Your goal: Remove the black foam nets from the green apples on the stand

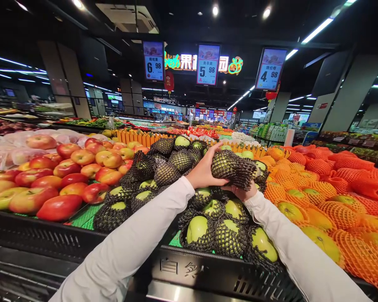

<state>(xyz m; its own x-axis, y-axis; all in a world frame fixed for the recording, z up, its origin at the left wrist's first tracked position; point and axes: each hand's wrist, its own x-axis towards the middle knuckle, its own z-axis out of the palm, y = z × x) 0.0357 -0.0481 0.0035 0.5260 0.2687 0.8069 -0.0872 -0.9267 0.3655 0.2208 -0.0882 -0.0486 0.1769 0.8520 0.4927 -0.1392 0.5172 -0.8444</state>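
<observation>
Above the middle of the fruit display, a green apple in a black foam net (228, 165) is held up between both hands. My left hand (204, 170) wraps it from the left, thumb below and fingers over the far side. Under its right end is my right hand (244, 193), closed on the netted fruit, with its fingers mostly hidden behind it. The loose end of the net hangs toward the right hand. Below and around lie several more green apples (197, 228) in black nets, some with bare green skin showing.
Red-yellow apples (66, 167) are heaped on the left. Oranges in orange nets (321, 218) and fruit in red nets (362, 172) fill the right. A black crate edge (220, 262) runs along the front. Price screens (208, 65) hang overhead.
</observation>
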